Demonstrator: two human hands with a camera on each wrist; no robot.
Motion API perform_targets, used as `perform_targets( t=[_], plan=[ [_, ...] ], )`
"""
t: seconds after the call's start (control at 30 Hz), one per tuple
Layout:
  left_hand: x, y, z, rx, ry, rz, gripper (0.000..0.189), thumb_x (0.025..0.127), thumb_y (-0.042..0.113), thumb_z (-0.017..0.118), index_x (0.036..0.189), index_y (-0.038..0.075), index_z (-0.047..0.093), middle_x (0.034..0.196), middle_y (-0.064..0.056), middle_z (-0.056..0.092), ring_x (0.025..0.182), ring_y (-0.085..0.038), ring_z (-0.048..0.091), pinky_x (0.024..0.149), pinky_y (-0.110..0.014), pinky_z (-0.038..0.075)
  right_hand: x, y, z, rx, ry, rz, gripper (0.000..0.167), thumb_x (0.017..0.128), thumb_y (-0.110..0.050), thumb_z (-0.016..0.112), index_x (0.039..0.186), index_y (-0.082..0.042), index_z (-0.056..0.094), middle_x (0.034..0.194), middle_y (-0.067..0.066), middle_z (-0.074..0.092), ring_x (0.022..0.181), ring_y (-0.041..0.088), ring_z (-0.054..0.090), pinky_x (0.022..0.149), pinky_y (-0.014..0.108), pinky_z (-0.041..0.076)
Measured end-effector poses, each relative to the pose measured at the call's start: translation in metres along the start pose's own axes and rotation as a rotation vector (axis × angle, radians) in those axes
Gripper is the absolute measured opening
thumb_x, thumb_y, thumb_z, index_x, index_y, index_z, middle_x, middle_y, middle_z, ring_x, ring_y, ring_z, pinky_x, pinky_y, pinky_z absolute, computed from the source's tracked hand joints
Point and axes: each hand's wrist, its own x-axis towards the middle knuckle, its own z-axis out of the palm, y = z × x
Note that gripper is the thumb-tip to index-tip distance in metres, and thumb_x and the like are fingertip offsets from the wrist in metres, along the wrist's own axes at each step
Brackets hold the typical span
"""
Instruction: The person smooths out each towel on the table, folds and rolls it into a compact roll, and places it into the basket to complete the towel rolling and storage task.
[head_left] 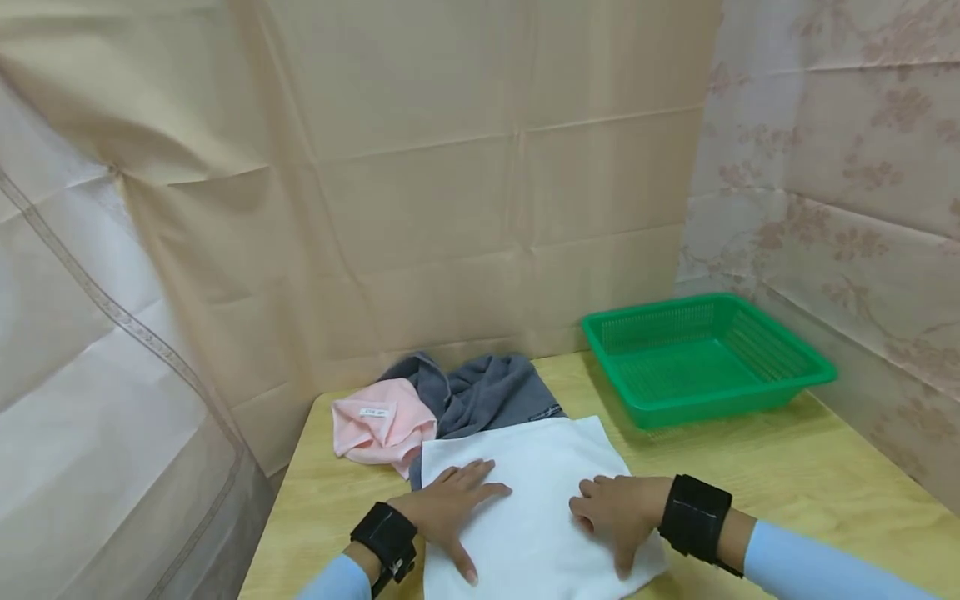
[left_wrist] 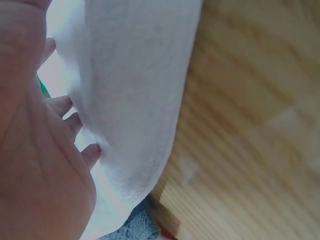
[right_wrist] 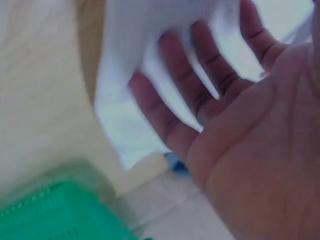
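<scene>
A white towel (head_left: 540,467) lies spread flat on the wooden table, its near part running out of the head view. On its left half rests my left hand (head_left: 461,504), fingers spread and fingertips on the cloth, as the left wrist view also shows. My right hand (head_left: 618,512) is over the towel's right side, its fingers slightly bent with the tips at the cloth; in the right wrist view the fingers (right_wrist: 175,65) are long and apart, with no cloth gripped between them. Beyond the towel lie a crumpled pink cloth (head_left: 386,425) with a white label and a dark grey cloth (head_left: 495,392), partly covered by the towel's far edge.
A green plastic basket (head_left: 705,408) with mesh sides stands at the back right of the table (head_left: 330,517). A beige curtain (head_left: 450,183) hangs along the back, and a flowered one (head_left: 847,208) along the right side. The table's left edge runs beside the pink cloth.
</scene>
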Motion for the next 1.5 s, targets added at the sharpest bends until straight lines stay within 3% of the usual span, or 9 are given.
perform_targets(
  t=[0.17,0.3,0.43,0.77,0.9,1.03,1.2,1.37,1.5],
  plan=[
    [-0.003,-0.008,-0.005,-0.014,0.005,-0.043,0.122,0.061,0.075,0.084,0.161,0.039,0.025,0.171,-0.014,0.012,0.156,-0.035,0.012,0.118,-0.060,0.023,-0.007,0.008,-0.004,-0.023,0.116,0.040,0.053,0.071,-0.006,0.086,0.098,-0.031,0.047,0.096,-0.009,0.039,0.086,0.011,0.037,0.076,0.030,0.037],
    [-0.006,-0.011,0.002,-0.035,-0.019,-0.041,0.119,0.063,0.075,0.084,0.161,0.039,0.026,0.170,-0.015,0.013,0.156,-0.035,0.013,0.118,-0.061,0.024,-0.005,0.000,0.010,0.030,0.218,-0.035,0.052,0.079,-0.048,0.087,0.107,-0.031,0.047,0.099,-0.010,0.038,0.088,0.010,0.039,0.074,0.031,0.039],
    [-0.007,-0.013,0.009,-0.056,-0.029,-0.041,0.118,0.064,0.075,0.083,0.161,0.040,0.026,0.171,-0.014,0.013,0.156,-0.035,0.012,0.118,-0.061,0.023,0.003,-0.015,0.025,-0.028,0.220,-0.127,0.066,0.076,-0.081,0.069,0.118,-0.034,0.048,0.103,-0.010,0.042,0.090,0.010,0.043,0.075,0.034,0.045],
    [-0.008,-0.026,0.018,-0.122,0.004,-0.016,0.118,0.065,0.070,0.086,0.161,0.040,0.024,0.172,-0.012,0.009,0.157,-0.035,0.008,0.119,-0.063,0.017,-0.002,-0.025,0.012,0.036,0.036,-0.125,0.027,0.086,-0.014,0.078,0.091,-0.034,0.060,0.104,-0.014,0.045,0.084,0.007,0.040,0.069,0.024,0.040],
    [-0.009,-0.025,0.019,-0.160,0.001,0.014,0.118,0.067,0.065,0.088,0.162,0.038,0.023,0.171,-0.014,0.007,0.157,-0.036,0.005,0.119,-0.064,0.016,-0.010,-0.025,0.006,0.060,-0.035,-0.008,0.029,0.084,-0.031,0.084,0.095,-0.034,0.057,0.109,-0.011,0.045,0.091,0.010,0.045,0.078,0.030,0.047],
    [-0.008,-0.027,0.019,-0.162,0.001,0.014,0.119,0.067,0.065,0.088,0.162,0.038,0.022,0.171,-0.014,0.006,0.157,-0.036,0.004,0.119,-0.063,0.016,-0.013,-0.028,0.015,-0.224,0.127,0.004,0.051,0.074,-0.058,0.088,0.106,-0.032,0.059,0.119,-0.001,0.053,0.103,0.020,0.054,0.088,0.047,0.052],
    [-0.005,-0.030,0.016,-0.146,0.002,-0.014,0.120,0.064,0.073,0.085,0.161,0.042,0.021,0.172,-0.011,0.004,0.157,-0.032,0.002,0.120,-0.062,0.014,-0.010,-0.025,0.019,-0.474,0.447,-0.161,0.015,0.087,-0.026,0.081,0.098,-0.024,0.070,0.110,0.000,0.058,0.091,0.018,0.052,0.077,0.037,0.048],
    [-0.005,-0.030,0.008,-0.131,0.021,0.000,0.120,0.065,0.073,0.085,0.162,0.040,0.022,0.172,-0.013,0.006,0.157,-0.034,0.003,0.120,-0.062,0.014,-0.006,-0.016,0.007,-0.355,0.641,-0.254,0.019,0.086,-0.006,0.076,0.083,-0.022,0.067,0.086,-0.008,0.050,0.076,0.010,0.044,0.069,0.028,0.040],
    [-0.005,-0.026,0.002,-0.123,0.019,0.015,0.119,0.066,0.067,0.087,0.162,0.036,0.023,0.171,-0.015,0.007,0.157,-0.037,0.005,0.120,-0.063,0.015,-0.012,-0.016,-0.005,-0.048,0.412,-0.257,0.028,0.087,0.005,0.068,0.076,-0.021,0.063,0.075,-0.013,0.049,0.068,0.002,0.045,0.063,0.022,0.040]
  ],
)
